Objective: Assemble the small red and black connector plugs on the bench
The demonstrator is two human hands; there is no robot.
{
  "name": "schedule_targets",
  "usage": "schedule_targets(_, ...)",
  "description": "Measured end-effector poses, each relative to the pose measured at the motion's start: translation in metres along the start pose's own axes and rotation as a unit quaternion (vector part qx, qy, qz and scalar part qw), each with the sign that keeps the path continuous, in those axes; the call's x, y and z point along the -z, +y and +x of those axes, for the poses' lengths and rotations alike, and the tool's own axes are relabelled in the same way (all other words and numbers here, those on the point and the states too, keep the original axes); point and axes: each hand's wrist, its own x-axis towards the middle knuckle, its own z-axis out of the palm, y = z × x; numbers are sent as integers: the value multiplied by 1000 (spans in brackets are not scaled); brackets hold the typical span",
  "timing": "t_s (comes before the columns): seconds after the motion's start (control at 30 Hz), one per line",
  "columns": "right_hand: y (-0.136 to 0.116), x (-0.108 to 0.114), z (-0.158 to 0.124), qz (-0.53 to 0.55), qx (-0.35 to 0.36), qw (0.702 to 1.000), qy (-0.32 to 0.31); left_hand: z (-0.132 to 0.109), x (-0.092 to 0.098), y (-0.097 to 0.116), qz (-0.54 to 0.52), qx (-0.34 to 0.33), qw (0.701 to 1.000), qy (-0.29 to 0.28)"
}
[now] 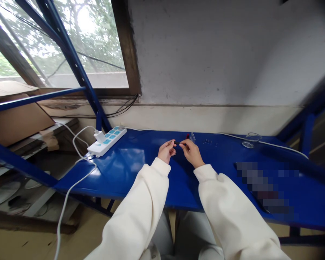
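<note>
Both my hands meet above the middle of the blue table (119,177), pinching a small, thin black piece (177,143) between them. My left hand (167,151) grips its left end with thumb and forefinger. From the other side, my right hand (191,153) closes on its right end. The piece is too small to name. Just behind my right hand stand a small red thing (187,135) and a cluster of small clear pieces (192,137). Further right, several tiny parts (207,142) lie in rows on the table.
A white power strip (108,141) with a plugged-in charger (99,135) sits at the table's left; its cable hangs over the edge. A clear round container (248,144) stands at the back right. A blurred-out dark flat object (262,187) lies at right. Blue frame posts (81,72) flank the table.
</note>
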Motion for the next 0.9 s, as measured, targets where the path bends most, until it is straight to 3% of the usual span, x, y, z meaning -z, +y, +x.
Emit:
schedule_targets(0.5, -3, 0, 0, -56, 49, 997, -3, 4, 3, 2, -36, 5, 999, 23)
schedule_targets(0.9, -5, 1, -2, -80, 49, 995, -19, 5, 4, 5, -36, 19, 998, 56)
